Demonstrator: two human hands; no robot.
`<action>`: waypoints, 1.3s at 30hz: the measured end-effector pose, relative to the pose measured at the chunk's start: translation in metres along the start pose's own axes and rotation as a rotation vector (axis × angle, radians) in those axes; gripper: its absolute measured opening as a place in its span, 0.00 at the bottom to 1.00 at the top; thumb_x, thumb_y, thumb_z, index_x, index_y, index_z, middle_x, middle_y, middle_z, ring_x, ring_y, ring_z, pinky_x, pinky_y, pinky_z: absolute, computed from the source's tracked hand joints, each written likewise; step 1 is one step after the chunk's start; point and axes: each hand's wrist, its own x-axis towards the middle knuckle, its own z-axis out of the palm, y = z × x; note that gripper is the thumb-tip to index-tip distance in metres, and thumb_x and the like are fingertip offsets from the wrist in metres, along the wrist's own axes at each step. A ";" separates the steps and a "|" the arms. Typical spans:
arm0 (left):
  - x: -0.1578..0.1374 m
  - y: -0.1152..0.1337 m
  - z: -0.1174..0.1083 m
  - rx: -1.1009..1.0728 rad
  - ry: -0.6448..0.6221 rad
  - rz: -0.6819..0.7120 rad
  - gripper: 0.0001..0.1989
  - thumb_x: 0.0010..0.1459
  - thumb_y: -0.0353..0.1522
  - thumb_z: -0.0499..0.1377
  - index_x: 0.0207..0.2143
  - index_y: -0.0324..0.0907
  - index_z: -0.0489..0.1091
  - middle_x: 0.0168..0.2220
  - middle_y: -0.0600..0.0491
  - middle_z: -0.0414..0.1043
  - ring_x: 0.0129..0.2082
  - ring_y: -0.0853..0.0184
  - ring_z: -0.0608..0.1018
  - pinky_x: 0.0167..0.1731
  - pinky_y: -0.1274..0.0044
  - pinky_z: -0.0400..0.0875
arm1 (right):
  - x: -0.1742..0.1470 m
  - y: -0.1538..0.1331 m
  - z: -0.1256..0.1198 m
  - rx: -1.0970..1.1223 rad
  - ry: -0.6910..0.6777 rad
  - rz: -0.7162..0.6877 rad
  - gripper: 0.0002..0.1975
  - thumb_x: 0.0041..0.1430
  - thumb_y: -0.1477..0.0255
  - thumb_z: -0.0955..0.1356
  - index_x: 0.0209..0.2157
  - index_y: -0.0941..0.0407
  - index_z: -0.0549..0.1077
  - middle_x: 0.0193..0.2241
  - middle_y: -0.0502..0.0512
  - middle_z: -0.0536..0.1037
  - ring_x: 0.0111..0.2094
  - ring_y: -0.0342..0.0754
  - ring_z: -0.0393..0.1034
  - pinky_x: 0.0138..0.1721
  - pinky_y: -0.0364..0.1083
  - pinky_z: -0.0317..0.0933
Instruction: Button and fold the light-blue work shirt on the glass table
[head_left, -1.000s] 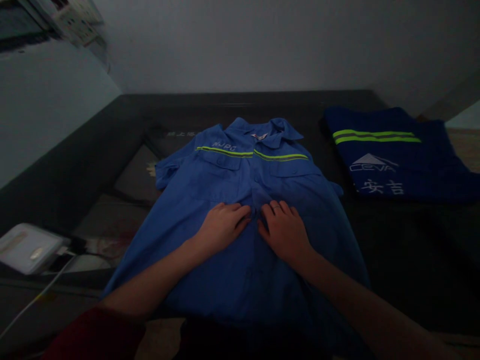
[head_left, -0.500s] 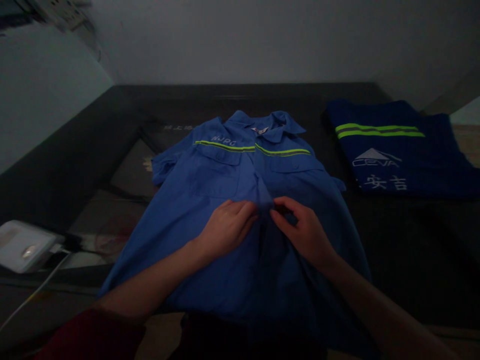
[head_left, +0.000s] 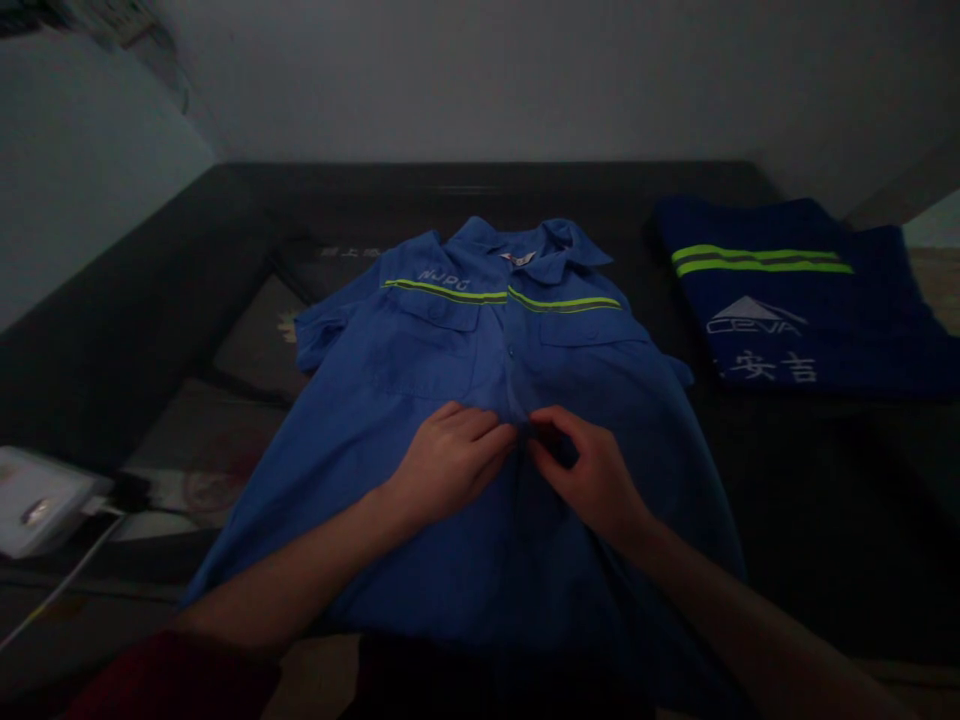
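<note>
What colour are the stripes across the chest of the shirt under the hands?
Yellow-green stripes on the blue shirt, clearest in the head view.

shirt (head_left: 480, 400): mid blue, yellow-green chest stripe
folded garment (head_left: 795, 300): navy, two yellow-green stripes, white logo
surface (head_left: 225, 250): dark grey
sleeve (head_left: 180, 680): dark red

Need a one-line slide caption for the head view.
Both hands, left and right, pinch the front placket of a blue shirt spread flat.

Dark bed (head_left: 150, 330) with blue shirt (head_left: 450, 380), folded navy garment (head_left: 795, 310).
</note>
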 end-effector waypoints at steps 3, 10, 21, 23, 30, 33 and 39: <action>0.000 -0.001 0.001 0.007 0.005 0.004 0.14 0.65 0.33 0.46 0.36 0.41 0.70 0.27 0.52 0.69 0.28 0.69 0.71 0.31 0.74 0.60 | 0.001 0.002 0.002 -0.023 -0.005 0.002 0.05 0.55 0.76 0.64 0.34 0.56 0.71 0.28 0.51 0.76 0.30 0.45 0.71 0.32 0.42 0.63; 0.001 0.000 0.003 0.004 0.015 0.000 0.13 0.64 0.33 0.47 0.35 0.41 0.70 0.28 0.52 0.71 0.28 0.69 0.71 0.32 0.75 0.61 | 0.003 0.007 0.003 -0.258 -0.017 -0.016 0.04 0.55 0.77 0.64 0.30 0.55 0.70 0.27 0.51 0.75 0.29 0.46 0.69 0.32 0.43 0.60; 0.005 0.004 0.003 -0.028 -0.041 -0.060 0.10 0.63 0.32 0.48 0.34 0.41 0.67 0.30 0.52 0.73 0.30 0.69 0.73 0.33 0.74 0.62 | 0.005 0.006 0.001 -0.110 -0.001 0.036 0.06 0.55 0.77 0.65 0.35 0.55 0.72 0.30 0.52 0.79 0.32 0.46 0.74 0.34 0.44 0.65; 0.005 0.003 0.003 -0.043 -0.040 -0.081 0.10 0.63 0.32 0.48 0.35 0.41 0.67 0.30 0.52 0.73 0.30 0.68 0.73 0.33 0.74 0.62 | 0.005 0.007 -0.002 -0.017 -0.015 0.073 0.05 0.55 0.76 0.66 0.33 0.56 0.73 0.29 0.52 0.79 0.31 0.47 0.74 0.33 0.44 0.66; 0.002 0.003 0.006 -0.037 0.015 -0.069 0.10 0.64 0.33 0.47 0.35 0.40 0.66 0.30 0.52 0.73 0.30 0.68 0.73 0.34 0.74 0.62 | 0.006 0.006 -0.006 0.077 -0.056 0.105 0.06 0.54 0.76 0.67 0.33 0.55 0.76 0.31 0.52 0.80 0.33 0.47 0.75 0.36 0.45 0.68; 0.001 0.003 0.006 -0.011 0.039 -0.048 0.10 0.64 0.33 0.47 0.34 0.40 0.66 0.29 0.53 0.73 0.29 0.68 0.73 0.33 0.74 0.61 | 0.005 0.005 -0.006 0.070 -0.064 0.108 0.07 0.54 0.76 0.67 0.35 0.56 0.77 0.32 0.52 0.80 0.33 0.48 0.75 0.37 0.46 0.69; 0.003 0.004 0.003 0.029 0.063 -0.020 0.11 0.64 0.32 0.47 0.32 0.40 0.66 0.27 0.53 0.72 0.27 0.69 0.72 0.32 0.74 0.60 | 0.002 0.004 -0.007 0.114 -0.101 0.089 0.09 0.56 0.75 0.66 0.38 0.55 0.78 0.34 0.53 0.81 0.36 0.49 0.75 0.40 0.47 0.69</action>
